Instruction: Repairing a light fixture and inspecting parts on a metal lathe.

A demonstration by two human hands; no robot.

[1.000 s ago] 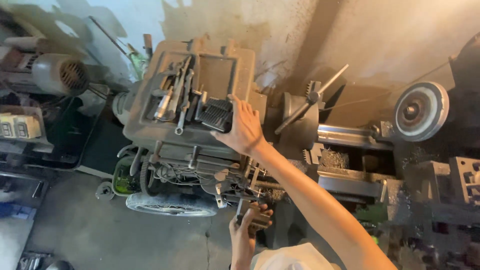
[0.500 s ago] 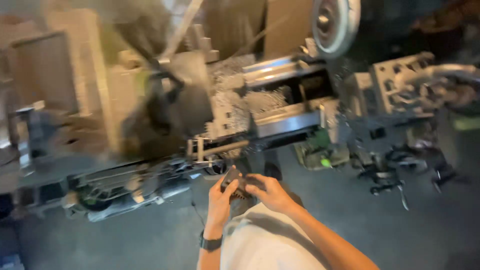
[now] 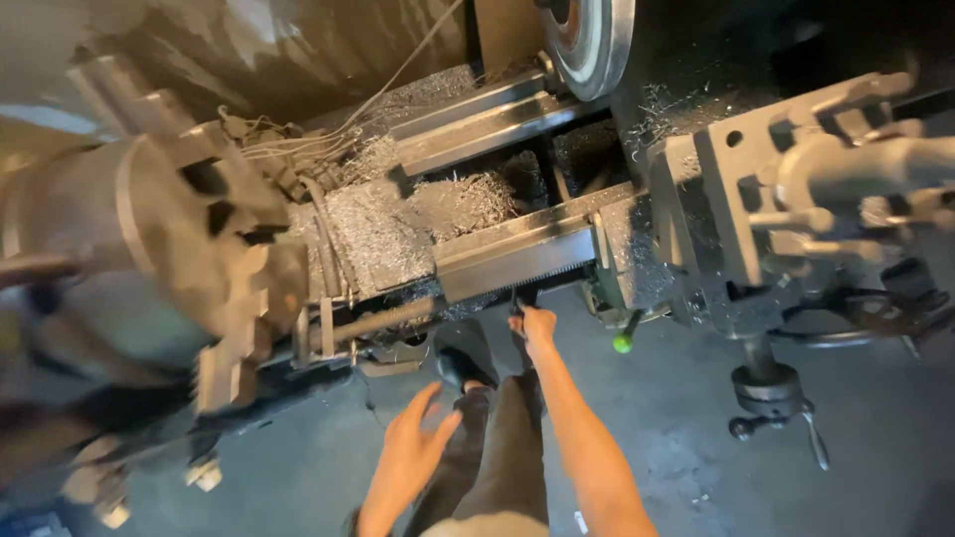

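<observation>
I look down on a grey metal lathe [image 3: 517, 254]. My right hand [image 3: 537, 326] reaches forward to the underside of the bed, its fingers closed on a small dark handle [image 3: 517, 298] that sticks down there. My left hand [image 3: 416, 438] hovers lower and nearer to me, over the floor, with its fingers spread and nothing in it. My dark trouser legs and a black shoe [image 3: 463, 366] stand between the two hands.
The big chuck [image 3: 199, 229] juts out at the left, blurred. Heaps of metal shavings [image 3: 398, 219] lie on the bed. The carriage [image 3: 756, 209] with a handwheel [image 3: 771, 388] stands at the right, beside a green-knobbed lever [image 3: 624, 343]. A round wheel [image 3: 587, 40] sits at the top.
The view has swung along the lathe and closed in. My hands, together at a small part half a second ago, have split: the right reached up to the bed, the left opened.
</observation>
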